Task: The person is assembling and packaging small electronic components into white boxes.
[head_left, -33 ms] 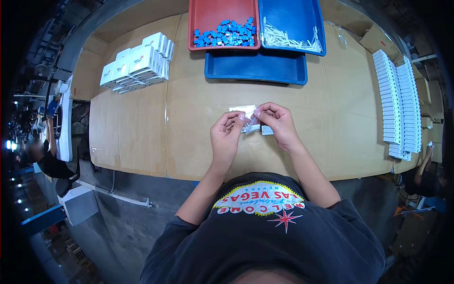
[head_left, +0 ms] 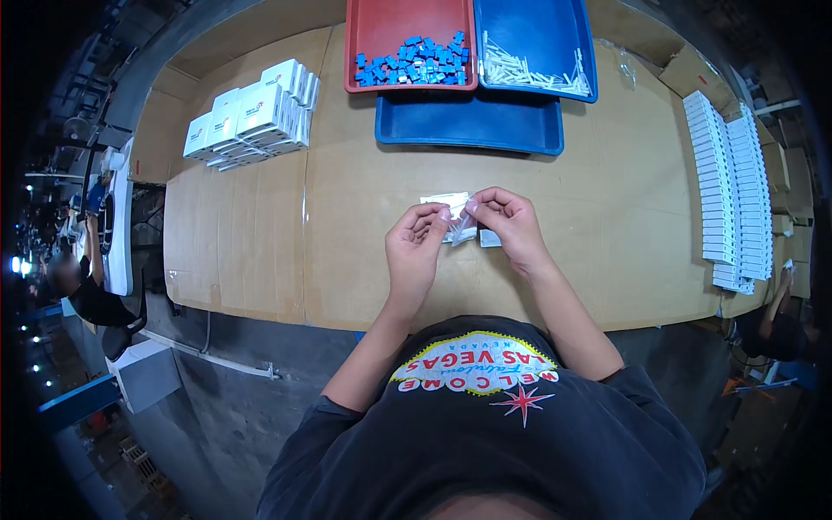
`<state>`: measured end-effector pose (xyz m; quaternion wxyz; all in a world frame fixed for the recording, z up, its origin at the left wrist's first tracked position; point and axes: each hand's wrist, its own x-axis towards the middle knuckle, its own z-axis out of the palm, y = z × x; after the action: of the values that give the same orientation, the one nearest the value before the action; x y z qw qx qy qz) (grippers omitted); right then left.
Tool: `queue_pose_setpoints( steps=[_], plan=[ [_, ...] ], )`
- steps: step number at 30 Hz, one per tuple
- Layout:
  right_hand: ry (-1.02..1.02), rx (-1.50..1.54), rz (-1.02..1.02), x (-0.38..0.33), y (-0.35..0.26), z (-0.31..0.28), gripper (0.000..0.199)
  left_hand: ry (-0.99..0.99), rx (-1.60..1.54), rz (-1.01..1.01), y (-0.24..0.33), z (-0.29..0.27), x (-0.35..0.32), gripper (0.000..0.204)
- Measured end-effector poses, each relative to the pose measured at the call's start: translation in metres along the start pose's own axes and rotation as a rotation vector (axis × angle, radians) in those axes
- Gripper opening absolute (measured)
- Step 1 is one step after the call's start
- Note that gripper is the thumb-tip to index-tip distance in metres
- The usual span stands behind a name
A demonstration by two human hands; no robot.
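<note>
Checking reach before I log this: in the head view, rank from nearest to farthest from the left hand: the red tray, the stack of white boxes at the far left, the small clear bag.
From the left hand:
1. small clear bag, pinched at its fingertips.
2. stack of white boxes, far left.
3. red tray, far edge, slightly right.

The head view looks steeply down, near, onto the wooden table [head_left: 364, 234].

A pale wooden worktable [head_left: 260, 243] stands on a grey concrete floor [head_left: 217, 407]; bright lamps [head_left: 16, 264] glow far left.
</note>
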<state>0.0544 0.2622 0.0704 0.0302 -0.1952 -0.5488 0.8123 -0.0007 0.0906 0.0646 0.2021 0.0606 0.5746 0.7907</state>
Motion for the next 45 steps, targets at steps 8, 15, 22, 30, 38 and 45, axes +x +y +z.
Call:
queue_pose_setpoints(
  steps=[8, 15, 22, 30, 38, 45],
  plan=[
    [-0.052, 0.015, -0.02, -0.001, 0.004, -0.005, 0.012, 0.008, 0.055, -0.018, -0.002, -0.004, 0.001, 0.016],
    [-0.067, 0.023, -0.057, 0.0, 0.005, -0.007, 0.011, -0.012, 0.059, 0.0, -0.004, -0.005, 0.0, 0.016],
    [-0.073, -0.072, -0.12, 0.001, 0.005, -0.008, 0.012, -0.018, 0.115, 0.044, 0.001, -0.003, -0.003, 0.016],
    [-0.064, -0.035, -0.1, 0.0, 0.0, -0.011, 0.009, -0.049, 0.138, 0.041, 0.003, -0.002, -0.003, 0.012],
    [-0.097, -0.005, -0.074, 0.001, 0.004, -0.012, 0.009, -0.04, 0.101, 0.039, 0.005, -0.002, -0.002, 0.013],
    [-0.113, -0.004, -0.055, 0.002, 0.005, -0.012, 0.012, -0.019, 0.089, 0.034, 0.001, -0.005, 0.0, 0.011]
  ],
)
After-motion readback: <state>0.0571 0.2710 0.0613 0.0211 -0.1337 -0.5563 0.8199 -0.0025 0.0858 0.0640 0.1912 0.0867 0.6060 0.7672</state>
